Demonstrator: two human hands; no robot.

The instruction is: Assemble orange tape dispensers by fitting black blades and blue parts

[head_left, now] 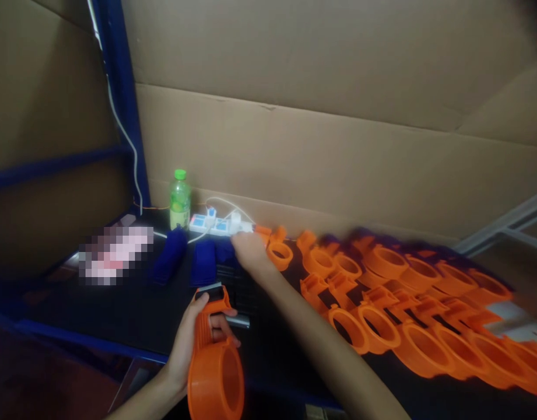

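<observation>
My left hand [187,344] is wrapped round an orange plastic part [216,373] with a round ring end and a handle, held near the table's front edge. A short grey metal piece [237,320] sticks out beside its handle. My right hand [250,252] is stretched forward over the black table [132,309], fingers down on blue plastic pieces [216,256] near the back. What the fingers grasp is hidden. Another orange ring part [279,254] lies just right of that hand.
Several orange ring parts [421,315] lie in rows over the right half of the table. More blue pieces [170,256] lie left of centre. A green-capped bottle [180,200] and a white power strip [216,223] with cables stand at the back by cardboard walls. A blue frame post [119,87] rises left.
</observation>
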